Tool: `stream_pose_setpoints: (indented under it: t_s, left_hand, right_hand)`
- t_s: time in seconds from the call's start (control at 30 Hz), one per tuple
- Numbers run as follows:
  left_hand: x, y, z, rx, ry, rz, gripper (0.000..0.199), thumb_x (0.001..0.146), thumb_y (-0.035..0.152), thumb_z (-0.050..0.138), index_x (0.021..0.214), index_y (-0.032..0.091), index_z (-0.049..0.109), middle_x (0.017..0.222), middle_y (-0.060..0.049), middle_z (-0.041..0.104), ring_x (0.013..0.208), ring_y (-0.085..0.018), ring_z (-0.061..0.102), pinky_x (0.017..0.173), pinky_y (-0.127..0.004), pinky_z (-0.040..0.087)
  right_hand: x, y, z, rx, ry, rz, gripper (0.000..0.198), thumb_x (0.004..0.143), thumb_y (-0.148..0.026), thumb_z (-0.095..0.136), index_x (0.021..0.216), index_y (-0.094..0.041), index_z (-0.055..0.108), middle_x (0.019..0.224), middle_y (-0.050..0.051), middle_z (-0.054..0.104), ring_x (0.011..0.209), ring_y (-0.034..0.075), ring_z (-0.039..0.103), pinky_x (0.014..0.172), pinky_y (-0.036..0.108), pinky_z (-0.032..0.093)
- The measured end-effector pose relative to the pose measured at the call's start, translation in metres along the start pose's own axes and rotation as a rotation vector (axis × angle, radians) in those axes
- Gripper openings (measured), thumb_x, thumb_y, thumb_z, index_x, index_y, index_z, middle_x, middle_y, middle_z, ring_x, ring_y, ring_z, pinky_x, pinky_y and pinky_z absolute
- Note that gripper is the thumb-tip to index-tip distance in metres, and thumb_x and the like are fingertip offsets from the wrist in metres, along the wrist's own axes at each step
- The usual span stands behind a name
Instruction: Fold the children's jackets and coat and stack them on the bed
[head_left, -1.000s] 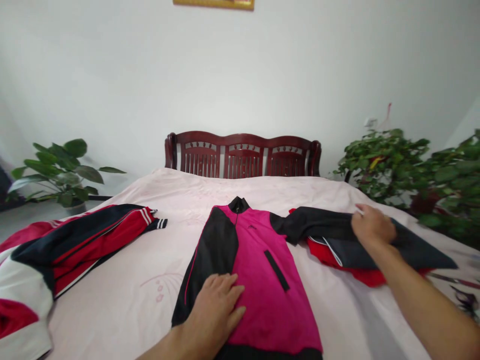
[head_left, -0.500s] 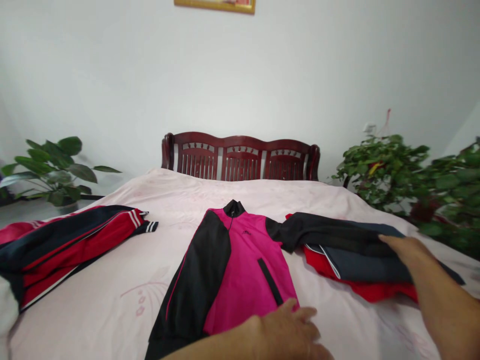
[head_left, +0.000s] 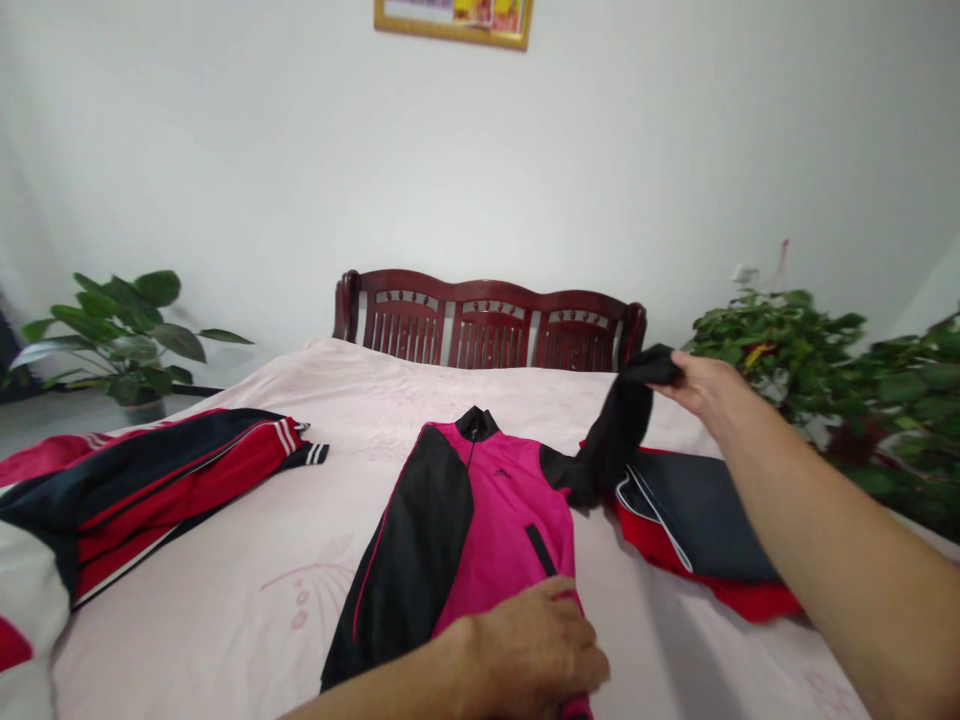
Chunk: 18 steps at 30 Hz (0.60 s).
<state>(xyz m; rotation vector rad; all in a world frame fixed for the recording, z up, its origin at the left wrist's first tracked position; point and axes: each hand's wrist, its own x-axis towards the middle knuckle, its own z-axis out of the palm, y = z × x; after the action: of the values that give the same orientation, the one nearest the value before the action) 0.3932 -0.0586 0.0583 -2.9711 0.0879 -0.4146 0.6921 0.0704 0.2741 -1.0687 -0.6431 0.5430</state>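
A pink and black zip jacket (head_left: 491, 520) lies front up on the bed, its left-hand black sleeve folded across the front. My right hand (head_left: 697, 380) is closed on the cuff end of the other black sleeve (head_left: 619, 430) and holds it raised above the bed. My left hand (head_left: 536, 640) is at the jacket's lower side edge, below the black pocket strip, with its fingers curled over the cloth. Just right of the jacket is a folded dark grey garment (head_left: 705, 510) with white piping, lying on red cloth (head_left: 750, 600).
Red, navy and white clothing (head_left: 187, 490) lies at the left of the bed. The pale pink bedsheet (head_left: 225, 560) spreads to a dark wooden headboard (head_left: 491, 325). Potted plants (head_left: 135, 340) stand on the left, with more leafy plants (head_left: 787, 350) on the right. A framed picture hangs above.
My right hand has lifted the sleeve end off the folded garment and brought it up and leftward. My left hand's fingers have curled in, drawing the jacket's side edge slightly inward.
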Motion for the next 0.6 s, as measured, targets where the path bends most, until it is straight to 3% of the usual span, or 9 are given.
stream_pose_setpoints:
  t_s: [0.17,0.3,0.37,0.43,0.5,0.6]
  left_hand:
    - [-0.042,0.006,-0.025,0.046,-0.028,-0.073,0.015,0.086,0.024,0.060,0.100,0.017,0.058,0.091,-0.005,0.067,0.084,-0.021,0.060,0.108,-0.044,0.032]
    - [-0.072,0.012,-0.025,-0.044,-0.110,-0.173,0.024,0.084,0.025,0.063,0.105,0.017,0.060,0.093,-0.008,0.069,0.085,-0.023,0.061,0.090,-0.039,0.045]
    - [-0.083,0.012,-0.017,-0.205,-0.176,-0.258,0.027,0.078,0.023,0.066,0.105,0.019,0.063,0.096,-0.009,0.070,0.084,-0.024,0.063,0.075,-0.035,0.047]
    - [-0.089,0.009,-0.011,-0.462,-0.156,-0.400,0.026,0.077,0.017,0.063,0.102,0.022,0.067,0.098,-0.007,0.071,0.086,-0.024,0.065,0.070,-0.032,0.047]
    - [-0.089,0.003,-0.013,-0.804,0.034,-0.608,0.023,0.083,0.019,0.056,0.101,0.023,0.070,0.101,-0.006,0.072,0.093,-0.024,0.066,0.079,-0.033,0.048]
    - [-0.083,-0.015,-0.032,-1.462,0.473,-0.873,0.035,0.095,0.042,0.048,0.117,0.020,0.066,0.116,-0.010,0.070,0.106,-0.024,0.064,0.095,-0.038,0.046]
  right_hand:
    - [-0.054,0.003,0.136,0.200,-0.274,0.026,0.014,0.085,-0.002,0.054,0.083,-0.015,0.058,0.071,0.000,0.068,0.075,0.016,0.067,0.071,0.042,0.060]
    - [-0.102,0.003,0.200,0.430,-0.388,0.081,0.013,0.088,-0.005,0.053,0.082,-0.016,0.056,0.070,0.000,0.067,0.079,0.018,0.068,0.072,0.043,0.061]
    - [-0.122,0.007,0.212,0.475,-0.358,0.140,0.013,0.088,-0.006,0.052,0.082,-0.016,0.056,0.070,-0.001,0.066,0.080,0.018,0.068,0.074,0.044,0.061]
    - [-0.139,0.015,0.214,0.485,-0.321,0.190,0.014,0.087,-0.005,0.053,0.081,-0.017,0.055,0.069,-0.002,0.065,0.080,0.017,0.067,0.076,0.044,0.060]
    - [-0.157,0.026,0.206,0.482,-0.302,0.217,0.015,0.085,-0.005,0.054,0.080,-0.018,0.055,0.068,-0.003,0.064,0.080,0.016,0.067,0.079,0.044,0.060]
    - [-0.191,0.046,0.176,0.492,-0.317,0.215,0.011,0.084,-0.012,0.062,0.078,-0.020,0.055,0.068,-0.004,0.064,0.079,0.015,0.065,0.081,0.040,0.059]
